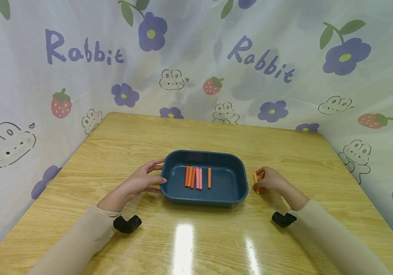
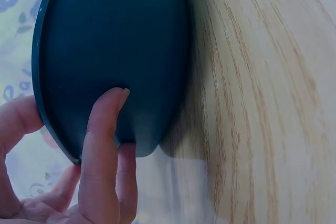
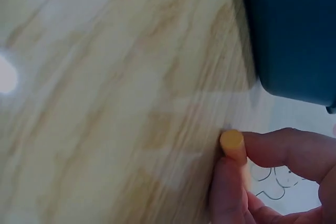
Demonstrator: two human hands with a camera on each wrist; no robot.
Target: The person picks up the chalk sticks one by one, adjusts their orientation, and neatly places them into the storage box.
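Note:
A dark blue rectangular box (image 1: 204,196) sits on the table with several orange chalk sticks (image 1: 209,178) and pink chalk sticks (image 1: 199,178) lying in it, most of them side by side. At its left end my left hand (image 1: 141,180) grips the wall, one digit over the rim and other fingers (image 2: 105,135) against the outer side. Just off the box's right end, my right hand (image 1: 268,179) pinches a yellow chalk stick (image 1: 256,184) between thumb and fingers, low over the table. The round end of this yellow stick shows in the right wrist view.
The wooden table (image 1: 141,133) reaches back to a white curtain (image 1: 189,46) printed with flowers, rabbits and strawberries. A black wrist device (image 1: 127,224) is on the left sleeve, another black wrist device (image 1: 283,219) on the right. Light glares off the table's front part.

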